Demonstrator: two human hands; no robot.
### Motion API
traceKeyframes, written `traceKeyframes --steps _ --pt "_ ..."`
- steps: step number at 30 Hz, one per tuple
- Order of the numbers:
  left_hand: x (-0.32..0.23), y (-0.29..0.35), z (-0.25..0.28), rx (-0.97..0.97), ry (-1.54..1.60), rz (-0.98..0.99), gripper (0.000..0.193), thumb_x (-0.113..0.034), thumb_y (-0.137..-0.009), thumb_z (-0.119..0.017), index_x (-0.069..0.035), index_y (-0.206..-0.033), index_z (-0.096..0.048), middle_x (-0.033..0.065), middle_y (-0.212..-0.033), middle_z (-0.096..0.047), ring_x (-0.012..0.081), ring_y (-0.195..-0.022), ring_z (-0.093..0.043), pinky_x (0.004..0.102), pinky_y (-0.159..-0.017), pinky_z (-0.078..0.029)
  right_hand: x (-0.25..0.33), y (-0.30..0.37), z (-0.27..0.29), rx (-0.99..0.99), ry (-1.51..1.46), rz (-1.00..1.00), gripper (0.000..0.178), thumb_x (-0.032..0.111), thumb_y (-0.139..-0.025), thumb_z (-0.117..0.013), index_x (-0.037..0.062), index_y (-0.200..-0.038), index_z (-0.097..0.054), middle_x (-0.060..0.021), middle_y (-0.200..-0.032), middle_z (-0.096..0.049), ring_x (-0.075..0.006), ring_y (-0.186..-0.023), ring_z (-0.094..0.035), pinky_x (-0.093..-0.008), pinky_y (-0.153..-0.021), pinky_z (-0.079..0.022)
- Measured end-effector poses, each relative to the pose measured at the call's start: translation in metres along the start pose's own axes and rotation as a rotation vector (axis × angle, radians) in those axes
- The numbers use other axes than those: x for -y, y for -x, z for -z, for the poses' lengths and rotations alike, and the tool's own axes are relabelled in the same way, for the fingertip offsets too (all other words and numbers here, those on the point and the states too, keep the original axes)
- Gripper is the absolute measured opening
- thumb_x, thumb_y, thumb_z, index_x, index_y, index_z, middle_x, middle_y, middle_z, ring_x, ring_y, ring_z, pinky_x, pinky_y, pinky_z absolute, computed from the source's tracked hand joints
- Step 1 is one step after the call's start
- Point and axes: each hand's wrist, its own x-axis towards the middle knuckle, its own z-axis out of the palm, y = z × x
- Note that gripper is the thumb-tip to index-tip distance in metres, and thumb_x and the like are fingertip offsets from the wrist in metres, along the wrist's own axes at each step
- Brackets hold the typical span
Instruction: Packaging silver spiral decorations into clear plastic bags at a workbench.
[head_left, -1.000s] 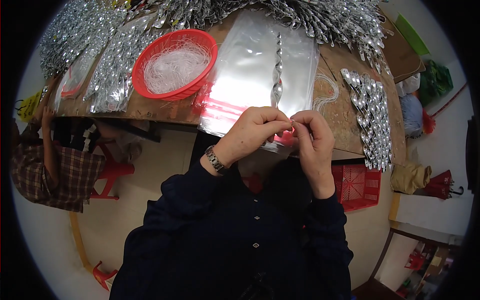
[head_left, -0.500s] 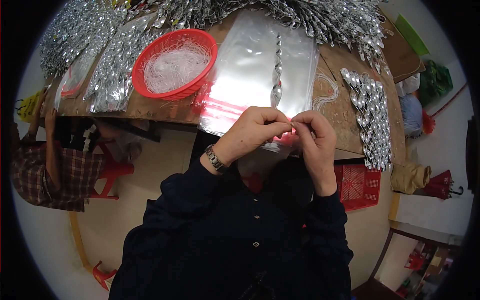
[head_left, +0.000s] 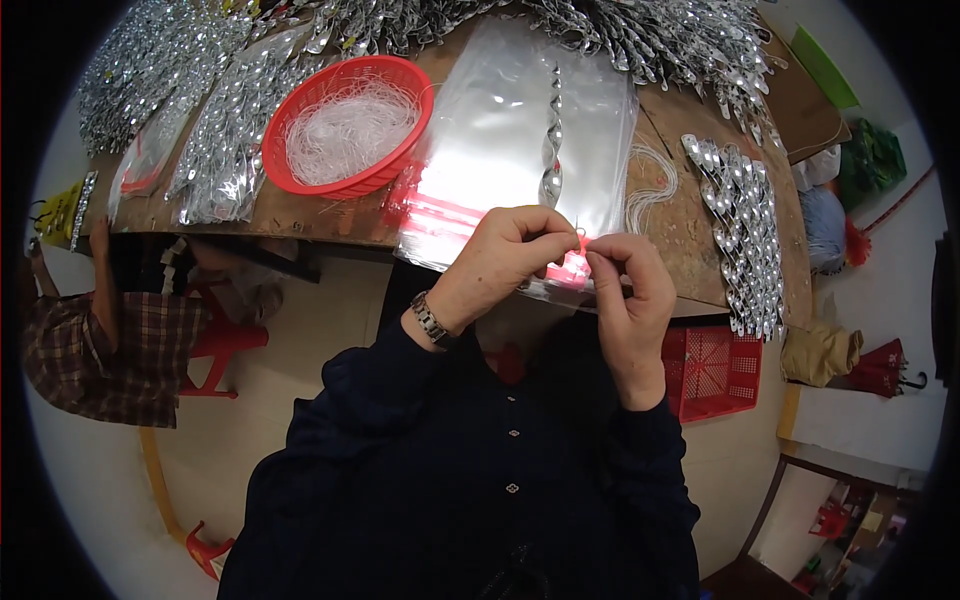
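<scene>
My left hand [head_left: 510, 258], a watch at its wrist, is closed, with thumb and forefinger pinched on a thin thread [head_left: 580, 232]. The thread shows as a small loop just above the fingertips. My right hand [head_left: 634, 290] is beside it, also closed in a pinch at the thread; the fine strand between the hands is hard to see. A twisted silver strip [head_left: 553, 150] lies lengthwise on a stack of clear plastic bags [head_left: 480, 110] with red edges. Its lower end is hidden by my left hand.
A red basket [head_left: 275, 165] of white threads is at left, and loose white strings [head_left: 652, 180] lie right of the bags. Silver strips are laid out at right [head_left: 740, 240] and heaped along the back. A co-worker in a plaid shirt [head_left: 130, 345] sits at left.
My hands have drawn slightly apart, the right moving a little right and down. A small thread loop now shows between the fingertips. At left, the co-worker's arm has shifted, with a silver strip beside it.
</scene>
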Motion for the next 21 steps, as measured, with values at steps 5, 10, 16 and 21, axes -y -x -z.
traceKeyframes --steps 5,10,16,21 --pt "0.003 0.000 -0.002 0.004 0.010 -0.047 0.014 -0.014 -0.091 -0.060 -0.003 -0.095 -0.066 -0.0058 -0.073 -0.056 0.0003 -0.060 -0.045 0.0164 -0.052 -0.035 -0.001 -0.002 -0.007 -0.055 0.076 0.002 0.004 0.001 -0.085 -0.061 0.0002 -0.088 -0.062 -0.0084 -0.082 -0.061 -0.0175 -0.072 -0.057 -0.0264 -0.064 -0.044" --pt "0.008 0.001 -0.001 0.000 -0.017 -0.108 0.014 -0.012 -0.091 -0.059 -0.002 -0.097 -0.065 -0.0058 -0.070 -0.055 0.0005 -0.059 -0.043 0.0166 -0.051 -0.033 0.000 -0.005 -0.010 -0.058 0.128 0.043 0.006 -0.001 -0.083 -0.061 0.0000 -0.088 -0.062 -0.0122 -0.081 -0.062 -0.0256 -0.072 -0.061 -0.0312 -0.064 -0.047" --pt "0.010 0.001 -0.003 -0.005 -0.027 -0.105 0.015 -0.013 -0.092 -0.057 -0.001 -0.098 -0.065 -0.0047 -0.071 -0.056 0.0010 -0.059 -0.044 0.0162 -0.051 -0.034 -0.003 -0.004 -0.011 -0.077 0.166 0.057 0.004 0.000 -0.083 -0.062 0.0003 -0.087 -0.062 -0.0112 -0.080 -0.062 -0.0240 -0.071 -0.060 -0.0306 -0.064 -0.046" --pt "0.011 0.002 -0.003 -0.019 -0.065 -0.133 0.015 -0.013 -0.093 -0.056 -0.001 -0.099 -0.064 -0.0039 -0.073 -0.057 0.0014 -0.060 -0.046 0.0164 -0.052 -0.036 -0.001 -0.005 -0.012 -0.078 0.170 0.040 0.004 0.002 -0.083 -0.062 0.0007 -0.087 -0.063 -0.0099 -0.079 -0.062 -0.0212 -0.070 -0.059 -0.0289 -0.064 -0.045"
